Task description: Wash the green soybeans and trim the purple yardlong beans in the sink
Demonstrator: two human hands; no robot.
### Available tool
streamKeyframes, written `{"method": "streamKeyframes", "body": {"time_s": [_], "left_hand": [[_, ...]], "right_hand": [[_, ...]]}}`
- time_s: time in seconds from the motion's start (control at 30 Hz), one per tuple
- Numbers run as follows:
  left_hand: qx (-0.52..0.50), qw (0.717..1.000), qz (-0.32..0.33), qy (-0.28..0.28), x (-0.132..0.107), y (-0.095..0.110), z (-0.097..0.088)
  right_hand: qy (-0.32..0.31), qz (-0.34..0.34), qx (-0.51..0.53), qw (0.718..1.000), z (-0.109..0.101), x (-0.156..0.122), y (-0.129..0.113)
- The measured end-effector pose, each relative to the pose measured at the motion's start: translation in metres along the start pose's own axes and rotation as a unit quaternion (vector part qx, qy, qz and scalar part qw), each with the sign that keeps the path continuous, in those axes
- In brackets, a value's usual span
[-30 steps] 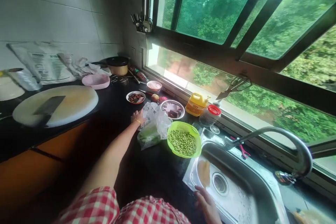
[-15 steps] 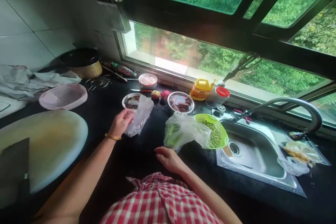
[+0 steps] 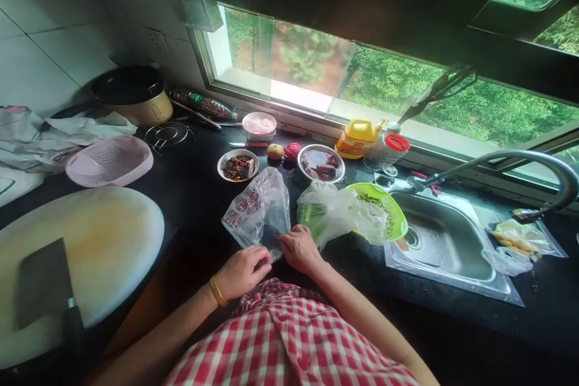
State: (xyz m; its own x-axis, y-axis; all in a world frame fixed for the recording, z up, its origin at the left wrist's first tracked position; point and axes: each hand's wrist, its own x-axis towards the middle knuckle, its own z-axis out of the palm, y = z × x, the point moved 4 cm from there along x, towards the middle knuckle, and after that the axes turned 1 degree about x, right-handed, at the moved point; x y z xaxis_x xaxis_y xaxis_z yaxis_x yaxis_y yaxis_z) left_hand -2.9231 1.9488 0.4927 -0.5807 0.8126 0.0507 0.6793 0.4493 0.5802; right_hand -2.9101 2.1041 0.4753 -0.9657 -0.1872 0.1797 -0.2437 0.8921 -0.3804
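A clear plastic bag (image 3: 274,193) with purplish-brown pieces inside lies on the counter in front of me. My left hand (image 3: 244,271), with a gold bangle at the wrist, has its fingers closed on the bag's near edge. Close beside it, my right hand (image 3: 301,248) grips the same edge, its fingertips partly hidden. Just beyond the bag stands a white bowl (image 3: 238,166) of dark sauce with red bits. To the right, another plastic bag (image 3: 325,211) with something green inside rests partly over a green basket (image 3: 398,223) of green beans or peas.
At the left are a round cutting board (image 3: 122,235), a cleaver (image 3: 45,280) lying on it and a pink basket (image 3: 111,160). A metal bowl (image 3: 321,163) with dark red blocks and a yellow jug (image 3: 357,140) stand towards the window. The sink (image 3: 452,247) is at the right.
My left hand has drawn the bag with the purplish pieces away from the sauce bowl and towards me. My right hand has come forward to the bag's edge.
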Motion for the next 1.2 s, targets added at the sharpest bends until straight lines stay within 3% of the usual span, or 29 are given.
{"method": "streamKeyframes", "body": {"time_s": [0.1,0.13,0.23,0.3,0.4,0.47,0.53,0.57,0.63,0.67,0.73,0.8,0.9,0.97,1.03,1.1,1.2], "left_hand": [[-0.011,0.998,0.005,-0.065,0.003,-0.002,0.008],[0.001,0.999,-0.002,-0.052,0.008,-0.004,0.006],[0.092,0.994,-0.030,0.056,0.031,-0.016,-0.007],[0.158,0.981,-0.072,0.086,0.046,-0.025,-0.010],[0.180,0.974,-0.140,0.020,0.049,-0.034,0.000],[0.128,0.983,-0.106,-0.076,0.038,-0.027,0.013],[0.043,0.987,-0.018,-0.156,0.022,-0.013,0.021],[0.003,0.987,0.014,-0.158,0.015,-0.008,0.019],[-0.049,0.997,0.019,-0.061,0.007,-0.013,0.003],[-0.054,0.998,-0.010,0.025,0.004,-0.024,-0.010],[-0.035,0.975,-0.094,0.197,-0.003,-0.061,-0.033],[-0.012,0.942,-0.173,0.287,-0.010,-0.106,-0.042],[-0.061,0.918,-0.284,0.270,-0.010,-0.169,-0.030],[-0.137,0.904,-0.326,0.240,-0.001,-0.196,-0.017],[-0.208,0.884,-0.342,0.240,0.013,-0.211,-0.010],[-0.258,0.868,-0.342,0.251,0.030,-0.216,-0.012],[-0.331,0.846,-0.360,0.214,0.050,-0.217,-0.015]], "right_hand": [[-0.066,0.061,-0.071,0.993,0.007,-0.007,0.011],[-0.077,0.073,-0.085,0.991,0.009,-0.008,0.012],[-0.083,0.086,-0.095,0.988,0.011,-0.002,0.010],[-0.074,0.087,-0.084,0.990,0.010,0.007,0.006],[-0.065,0.073,-0.080,0.992,0.009,0.019,0.001],[-0.085,0.070,-0.082,0.991,0.012,0.023,0.002],[-0.147,0.095,-0.080,0.981,0.020,0.022,0.005],[-0.184,0.111,-0.081,0.973,0.025,0.021,0.008],[-0.222,0.132,-0.065,0.964,0.033,0.020,0.011],[-0.217,0.131,-0.053,0.966,0.035,0.022,0.011],[-0.153,0.127,-0.002,0.980,0.037,0.032,0.012],[-0.062,0.165,0.124,0.976,0.040,0.044,0.018],[0.004,0.246,0.314,0.917,0.057,0.064,0.029],[0.007,0.261,0.350,0.900,0.069,0.078,0.031],[0.038,0.271,0.384,0.882,0.077,0.092,0.033],[0.059,0.290,0.446,0.845,0.085,0.103,0.034],[0.019,0.293,0.516,0.804,0.097,0.111,0.033]]}}
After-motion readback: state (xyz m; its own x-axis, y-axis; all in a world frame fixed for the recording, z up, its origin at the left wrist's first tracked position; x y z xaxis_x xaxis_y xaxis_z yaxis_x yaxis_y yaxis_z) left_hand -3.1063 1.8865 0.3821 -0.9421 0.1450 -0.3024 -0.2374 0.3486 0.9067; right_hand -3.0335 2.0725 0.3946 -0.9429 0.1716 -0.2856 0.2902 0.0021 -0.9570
